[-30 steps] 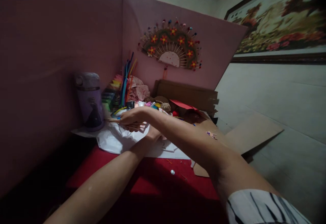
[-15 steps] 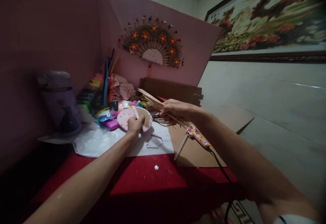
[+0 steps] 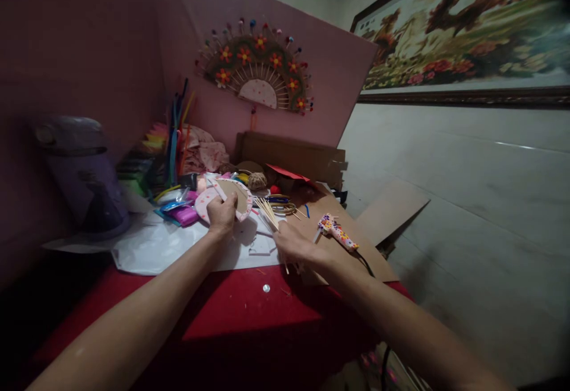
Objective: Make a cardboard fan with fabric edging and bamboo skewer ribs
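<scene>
My left hand is closed on a pair of half-round cardboard pieces covered in white cloth with pink dots; bare brown card shows on one. Lower and to the right, my right hand grips a bundle of thin wooden sticks, whose ends fan out toward the cloth-covered pieces. The two stay apart. A glue gun with a flower pattern lies on a cardboard sheet to the right of that hand. Scissors lie partly visible behind the sticks.
A decorated fan hangs on the pink board. Packets of coloured clay, a twine ball and pipe cleaners crowd the back. A purple bottle stands at left. White sheeting covers part of the red cloth.
My right hand has come down and toward me with the sticks, which now point up to the left more steeply. My left hand still holds the cloth-covered pieces. The view has shifted slightly right.
</scene>
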Available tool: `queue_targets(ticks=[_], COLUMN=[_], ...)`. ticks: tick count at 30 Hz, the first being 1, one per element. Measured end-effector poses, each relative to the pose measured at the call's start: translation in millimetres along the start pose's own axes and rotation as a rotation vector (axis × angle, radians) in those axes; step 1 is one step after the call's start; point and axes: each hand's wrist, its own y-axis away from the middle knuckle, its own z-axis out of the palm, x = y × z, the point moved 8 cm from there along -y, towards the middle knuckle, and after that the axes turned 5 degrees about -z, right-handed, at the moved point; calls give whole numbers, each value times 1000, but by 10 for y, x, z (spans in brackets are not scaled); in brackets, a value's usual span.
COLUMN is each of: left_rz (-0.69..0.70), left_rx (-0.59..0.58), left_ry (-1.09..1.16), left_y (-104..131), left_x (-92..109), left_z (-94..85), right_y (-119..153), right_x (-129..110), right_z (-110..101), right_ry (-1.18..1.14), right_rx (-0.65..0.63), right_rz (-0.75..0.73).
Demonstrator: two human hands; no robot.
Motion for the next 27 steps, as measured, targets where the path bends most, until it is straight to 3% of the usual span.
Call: queue_targets(ticks=[7,15,22,27], left_rz=[11,20,5,26], left_rx=[2,-2,-6,37], left_ry=[-12,-7,10,15], left_y=[0,22,41,18], left_x=[-2,30,41,70], left_z=[-4,4,15,-20], right_y=[0,28,-62,71], right_x=[-111,-211,-103,-150], right_z=[140,27,-206,-78], right_ry=[142,255,351,367], right_rx=[-156,-107,-51,-22], right_rz=[-36,-73,-118,-174])
